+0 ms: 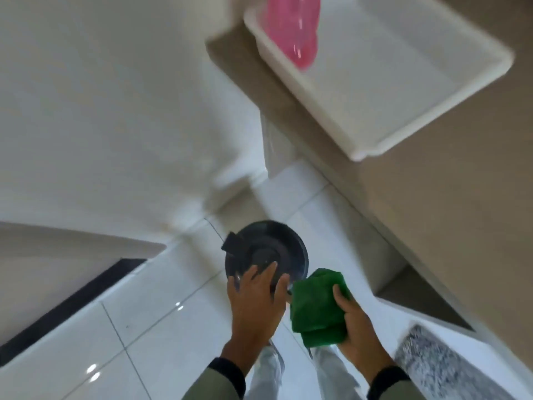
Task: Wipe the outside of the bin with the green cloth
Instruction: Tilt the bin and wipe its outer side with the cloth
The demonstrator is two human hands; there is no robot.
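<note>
Head view, looking steeply down. Dark round bin (266, 251) on white floor tiles (161, 327), just below centre. Left hand (256, 298) at the bin's six o'clock, fingers spread over the lid's near edge. Right hand (357, 319) at four o'clock, closed around the folded green cloth (315, 307), touching the rim. White tray (403, 90) with something pink (294, 27) on a counter at one o'clock.
</note>
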